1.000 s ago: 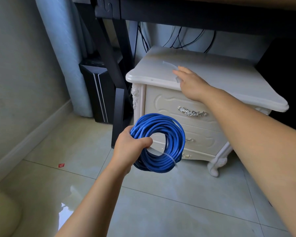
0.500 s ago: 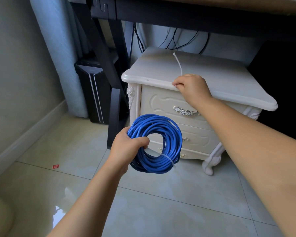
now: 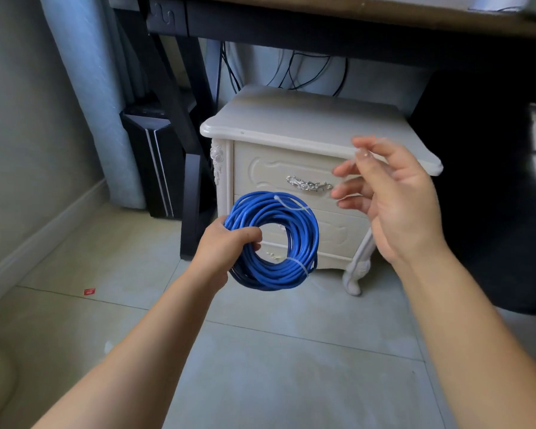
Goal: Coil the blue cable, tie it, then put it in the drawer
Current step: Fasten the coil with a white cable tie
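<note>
My left hand (image 3: pixel 226 246) grips the left side of the coiled blue cable (image 3: pixel 300 236), held upright in front of the white nightstand (image 3: pixel 291 125). One white zip tie (image 3: pixel 298 264) is wrapped around the coil's lower right. My right hand (image 3: pixel 393 196) is raised to the right of the coil and blurred; thumb and forefinger pinch a second white zip tie (image 3: pixel 290 204), whose free end lies across the top of the coil. The nightstand's top drawer (image 3: pixel 270 171) with its silver handle (image 3: pixel 308 184) is shut, as are the drawers below.
A dark desk (image 3: pixel 322 29) spans above the nightstand, with black cables (image 3: pixel 291 72) hanging behind. A black computer tower (image 3: pixel 155 162) stands left of the desk leg. A black chair (image 3: pixel 508 212) is at right. A small red scrap (image 3: pixel 89 291) lies on the tiled floor.
My right hand lifted the white zip tie off the nightstand top and moved it right and toward the coil. The coil stayed in my left hand.
</note>
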Motion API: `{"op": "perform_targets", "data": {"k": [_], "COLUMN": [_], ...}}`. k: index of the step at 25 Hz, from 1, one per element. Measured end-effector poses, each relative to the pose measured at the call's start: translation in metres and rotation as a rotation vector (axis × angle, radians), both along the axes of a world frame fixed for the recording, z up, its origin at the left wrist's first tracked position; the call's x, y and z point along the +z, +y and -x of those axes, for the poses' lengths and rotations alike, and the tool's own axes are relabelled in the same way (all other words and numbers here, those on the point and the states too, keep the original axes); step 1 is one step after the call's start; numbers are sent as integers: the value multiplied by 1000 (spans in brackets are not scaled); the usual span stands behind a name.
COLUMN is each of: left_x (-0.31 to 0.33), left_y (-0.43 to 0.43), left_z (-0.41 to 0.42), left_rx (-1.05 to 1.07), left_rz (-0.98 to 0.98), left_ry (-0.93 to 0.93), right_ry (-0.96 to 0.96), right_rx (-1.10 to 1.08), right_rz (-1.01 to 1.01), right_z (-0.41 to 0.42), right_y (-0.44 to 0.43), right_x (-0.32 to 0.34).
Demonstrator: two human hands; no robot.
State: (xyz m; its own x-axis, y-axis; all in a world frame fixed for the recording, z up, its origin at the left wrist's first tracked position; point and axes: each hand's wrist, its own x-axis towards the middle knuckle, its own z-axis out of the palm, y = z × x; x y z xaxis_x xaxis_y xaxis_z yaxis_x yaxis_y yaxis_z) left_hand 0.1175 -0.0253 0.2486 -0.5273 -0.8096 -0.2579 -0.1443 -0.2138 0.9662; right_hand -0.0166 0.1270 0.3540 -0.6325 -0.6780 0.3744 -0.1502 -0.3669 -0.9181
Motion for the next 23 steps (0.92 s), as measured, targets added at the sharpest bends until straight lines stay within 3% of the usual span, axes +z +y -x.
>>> {"op": "perform_targets", "data": {"k": [10,18,23], "left_x": [14,14,12], "left_y": [48,65,64], "left_z": [-7,-4,-3], "left_rx": [-49,-209,-203], "left_rz": [-25,-155,-44], "left_ry": [63,122,151], "right_ry": [82,202,231], "right_rx": [-10,125,152], "right_rz": [-242,-256,-270], "right_z": [-19,-28,-29], "right_y": [40,37,36], "right_x": [-46,-63,-68]}}
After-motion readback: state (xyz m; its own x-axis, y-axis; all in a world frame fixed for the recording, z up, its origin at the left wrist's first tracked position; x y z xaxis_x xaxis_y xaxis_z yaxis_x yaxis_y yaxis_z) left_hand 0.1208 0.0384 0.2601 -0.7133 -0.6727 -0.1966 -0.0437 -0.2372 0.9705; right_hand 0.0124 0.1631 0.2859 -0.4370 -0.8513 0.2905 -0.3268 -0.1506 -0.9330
